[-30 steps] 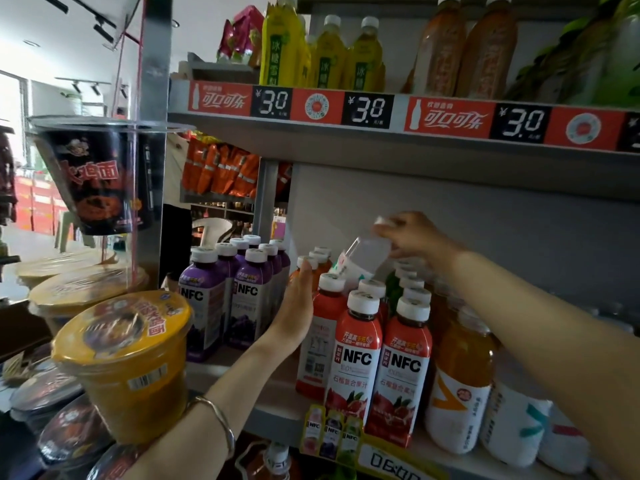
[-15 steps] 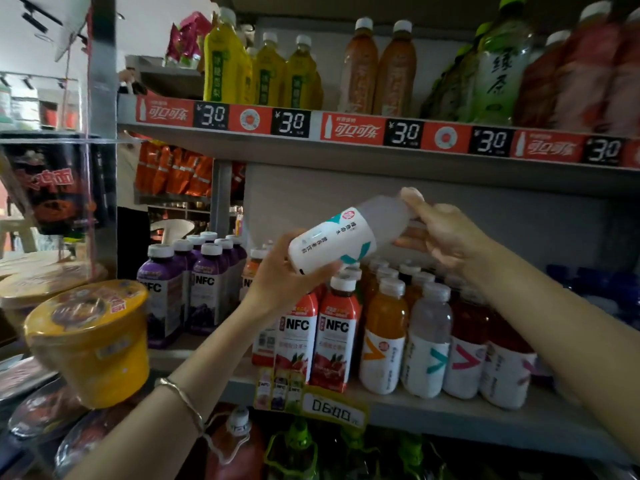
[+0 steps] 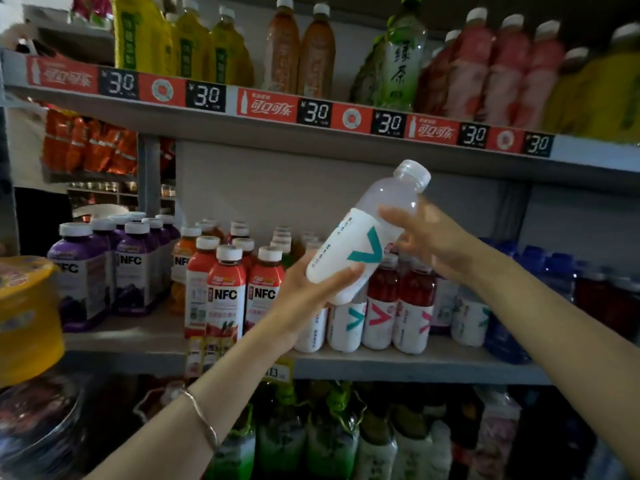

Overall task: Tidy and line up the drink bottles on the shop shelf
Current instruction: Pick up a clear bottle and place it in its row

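A clear bottle with a white label and a teal V mark (image 3: 367,233) is tilted in the air in front of the middle shelf, cap up and to the right. My left hand (image 3: 308,289) cups its base from below. My right hand (image 3: 429,237) grips its upper body near the shoulder. Below it, white-label bottles with teal and pink V marks (image 3: 377,320) stand in a row on the middle shelf (image 3: 415,365). Red NFC juice bottles (image 3: 227,289) and purple NFC bottles (image 3: 135,268) stand further left.
The top shelf (image 3: 311,133) holds yellow, orange, green and pink tea bottles above price tags. Blue bottles (image 3: 554,271) fill the middle shelf's right end. A yellow noodle tub (image 3: 24,313) juts in at the left. Green-topped bottles (image 3: 311,427) crowd the bottom shelf.
The white-label bottle was lifted out from behind the rows, brought forward and turned more upright. My left hand moved from the red bottles to its base. The view shifted right.
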{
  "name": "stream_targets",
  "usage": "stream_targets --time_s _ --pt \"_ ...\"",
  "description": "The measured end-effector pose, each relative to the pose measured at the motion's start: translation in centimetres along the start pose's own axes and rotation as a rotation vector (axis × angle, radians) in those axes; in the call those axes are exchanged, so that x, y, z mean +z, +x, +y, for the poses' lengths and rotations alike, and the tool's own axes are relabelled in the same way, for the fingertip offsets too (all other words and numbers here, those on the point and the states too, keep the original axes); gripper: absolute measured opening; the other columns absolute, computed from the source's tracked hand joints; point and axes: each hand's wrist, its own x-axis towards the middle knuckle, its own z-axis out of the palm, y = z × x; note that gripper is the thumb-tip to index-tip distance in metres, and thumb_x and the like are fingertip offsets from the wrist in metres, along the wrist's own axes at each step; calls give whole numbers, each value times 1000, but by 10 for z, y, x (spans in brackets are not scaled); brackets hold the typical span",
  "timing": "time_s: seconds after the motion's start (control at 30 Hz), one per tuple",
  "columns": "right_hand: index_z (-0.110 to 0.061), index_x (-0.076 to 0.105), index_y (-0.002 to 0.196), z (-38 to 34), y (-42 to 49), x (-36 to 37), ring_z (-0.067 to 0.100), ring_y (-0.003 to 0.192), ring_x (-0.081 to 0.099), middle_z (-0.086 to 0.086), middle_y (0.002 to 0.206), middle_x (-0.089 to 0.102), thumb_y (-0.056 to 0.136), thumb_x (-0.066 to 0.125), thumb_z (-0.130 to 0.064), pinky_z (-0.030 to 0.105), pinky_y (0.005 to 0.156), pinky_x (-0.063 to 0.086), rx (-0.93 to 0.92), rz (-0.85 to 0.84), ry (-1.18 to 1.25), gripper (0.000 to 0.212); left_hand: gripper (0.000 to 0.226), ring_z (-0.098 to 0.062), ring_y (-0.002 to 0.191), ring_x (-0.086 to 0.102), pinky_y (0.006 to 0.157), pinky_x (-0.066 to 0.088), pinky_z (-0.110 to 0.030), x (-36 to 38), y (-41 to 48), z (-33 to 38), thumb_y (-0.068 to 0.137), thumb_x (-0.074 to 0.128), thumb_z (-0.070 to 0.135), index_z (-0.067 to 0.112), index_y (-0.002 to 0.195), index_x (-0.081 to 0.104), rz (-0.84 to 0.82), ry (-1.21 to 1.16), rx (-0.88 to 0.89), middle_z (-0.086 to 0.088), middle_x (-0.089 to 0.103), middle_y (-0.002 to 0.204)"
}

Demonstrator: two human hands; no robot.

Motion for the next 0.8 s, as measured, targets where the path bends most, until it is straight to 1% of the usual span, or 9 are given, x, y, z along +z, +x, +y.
stream_targets --time_s 0.1,0.2,0.23,0.3,0.4,0.47,0.6,0.7,0.8 --pt "-27 46 129 10 -9 -8 9 99 67 -3 115 65 71 70 -36 22 71 56 -24 69 -47 63 54 -12 102 67 81 58 -31 20 1 -8 74 73 45 25 122 57 -111 -63 -65 1 69 112" --pt "-27 47 127 13 -14 -23 11 96 67 -3 112 66 64 73 -42 25 70 56 -43 144 -91 70 59 -17 108 63 82 58 -33 31 13 -8 79 60 57 23 127 49 -212 48 -119 -1 63 119" --pt "-27 48 127 14 -16 -31 11 96 67 -3 111 65 61 74 -43 26 71 56 -48 188 -108 72 56 -20 108 62 82 58 -33 35 19 -9 83 53 56 21 126 49 -212 93 -130 -4 61 119" --pt "-25 49 124 16 -18 -48 10 96 66 -4 108 65 58 75 -41 24 70 55 -70 285 -140 73 46 -27 102 65 82 56 -35 40 31 -11 93 44 48 13 122 52 -130 89 -132 -13 63 115" --pt "-20 49 124 23 -20 -80 12 96 65 -2 108 65 63 80 -32 26 73 55 -78 392 -238 69 35 -16 88 66 74 56 -27 45 44 -22 97 44 37 11 115 58 8 18 -75 -6 67 105" --pt "-22 47 124 36 -23 -102 13 99 63 -3 111 63 65 82 -30 31 78 54 -38 449 -321 69 31 -10 87 67 70 55 -20 51 49 -30 96 46 34 13 115 58 27 29 -29 0 68 102" --pt "-24 45 126 78 -35 -132 14 101 58 -6 114 57 62 84 -35 32 80 52 65 522 -480 75 23 -9 100 63 80 52 -19 72 56 -42 94 51 29 21 115 56 15 116 36 4 65 108" --pt "-20 48 119 109 -40 -140 14 96 59 -5 108 58 64 85 -29 23 72 48 77 548 -449 67 16 -5 106 60 91 49 -24 79 63 -49 94 53 31 33 110 55 48 164 60 10 64 111" --pt "-19 50 116 136 -33 -144 11 92 60 -5 105 61 64 86 -24 19 70 47 71 560 -412 63 24 3 104 58 88 48 -17 82 68 -49 94 52 32 28 118 55 74 278 109 17 61 110"
